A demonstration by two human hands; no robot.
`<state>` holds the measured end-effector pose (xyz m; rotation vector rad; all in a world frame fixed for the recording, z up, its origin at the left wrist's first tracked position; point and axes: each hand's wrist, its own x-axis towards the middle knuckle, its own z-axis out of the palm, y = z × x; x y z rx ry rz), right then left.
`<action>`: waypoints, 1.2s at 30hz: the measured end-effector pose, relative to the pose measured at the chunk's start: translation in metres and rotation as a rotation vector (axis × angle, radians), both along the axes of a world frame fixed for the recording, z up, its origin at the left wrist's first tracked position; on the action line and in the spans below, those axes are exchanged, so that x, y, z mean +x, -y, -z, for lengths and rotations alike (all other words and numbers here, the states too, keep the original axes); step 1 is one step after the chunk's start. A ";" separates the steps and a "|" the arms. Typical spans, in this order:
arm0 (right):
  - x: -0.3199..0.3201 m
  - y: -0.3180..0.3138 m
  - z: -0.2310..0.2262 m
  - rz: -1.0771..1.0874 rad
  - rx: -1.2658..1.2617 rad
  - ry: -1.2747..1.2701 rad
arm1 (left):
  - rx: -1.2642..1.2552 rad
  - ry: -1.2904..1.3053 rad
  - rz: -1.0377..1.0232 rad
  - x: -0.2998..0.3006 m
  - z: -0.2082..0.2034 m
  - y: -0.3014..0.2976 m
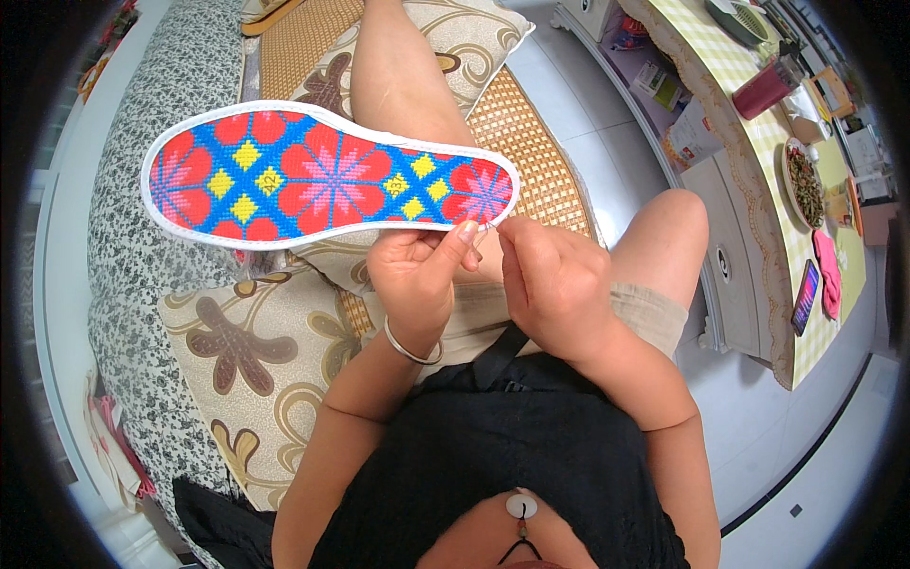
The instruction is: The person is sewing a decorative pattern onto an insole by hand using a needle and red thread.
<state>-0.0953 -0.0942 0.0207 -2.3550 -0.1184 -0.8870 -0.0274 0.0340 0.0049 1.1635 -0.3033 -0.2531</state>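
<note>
An embroidered shoe insole (334,182) with a white edge spans the view in front of me. Its stitched face shows red and pink flowers on blue, with yellow diamonds. My left hand (417,277) pinches the near edge close to the narrow heel end, thumb on top and fingers underneath. My right hand (557,277) is closed just right of that end, its thumb and forefinger pressed together near the white edge. Whatever those fingers hold, if anything, is too small or hidden to make out.
Patterned cushions (242,351) and a woven mat (531,142) lie on the couch beneath me. To the right, a table with a checked cloth (820,346) carries a phone (805,297), a pink cloth (828,275), a plate of food (803,185) and a dark red cup (766,87).
</note>
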 end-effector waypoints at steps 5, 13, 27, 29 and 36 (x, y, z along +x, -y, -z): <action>0.000 -0.001 0.000 -0.021 0.037 0.015 | -0.028 -0.078 0.026 0.003 -0.002 -0.003; -0.008 -0.004 -0.001 -0.034 0.065 0.001 | -0.028 -0.194 0.140 0.011 -0.008 -0.010; -0.006 -0.004 0.003 -0.028 0.045 0.075 | 0.014 -0.099 0.200 0.010 -0.010 -0.014; -0.005 -0.004 0.002 -0.030 0.040 0.067 | 0.006 -0.085 0.203 0.010 -0.011 -0.014; -0.006 -0.005 -0.001 -0.029 0.018 0.040 | 0.028 -0.043 0.195 0.008 -0.010 -0.015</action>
